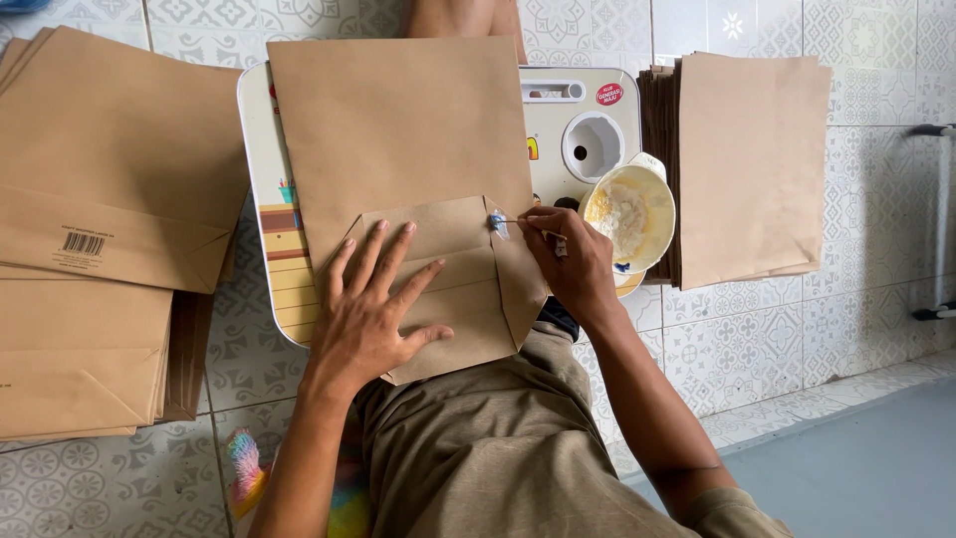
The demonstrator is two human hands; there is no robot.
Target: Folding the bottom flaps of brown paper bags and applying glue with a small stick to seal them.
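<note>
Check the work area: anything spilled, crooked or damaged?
Nothing stands out. The left hand presses the brown paper bag flat, the right hand dabs paste at its fold, and the paste bowl sits upright.

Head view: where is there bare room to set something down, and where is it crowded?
Bare tiled floor lies right of the right-hand bag stack. Crowded: the small table, under the open bag, left hand, right hand and bowl.

Bright, even daylight, soft shadows, sharp focus, slight bending at the edges.
</note>
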